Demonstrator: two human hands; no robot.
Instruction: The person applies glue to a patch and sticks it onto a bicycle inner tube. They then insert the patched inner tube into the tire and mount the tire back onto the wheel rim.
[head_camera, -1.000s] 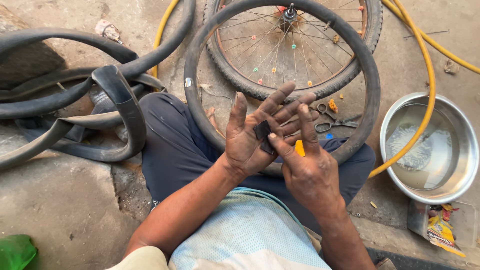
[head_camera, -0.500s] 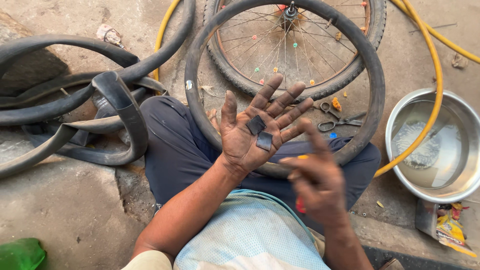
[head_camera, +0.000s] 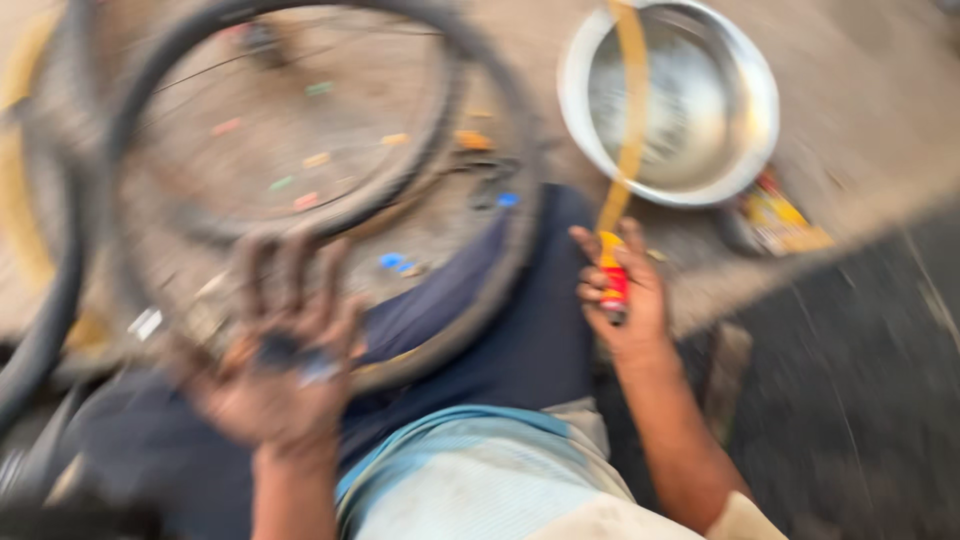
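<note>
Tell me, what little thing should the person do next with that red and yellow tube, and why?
Probably bring the small red and yellow tube in the right hand over to the left hand. That open palm holds small dark pieces, though blur hides what they are, and the two hands are apart.

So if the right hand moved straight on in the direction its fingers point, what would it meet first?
Probably the yellow hose, which runs just beyond the right hand holding a small red and yellow tube. The metal bowl lies further on. Blur makes depth uncertain.
</note>
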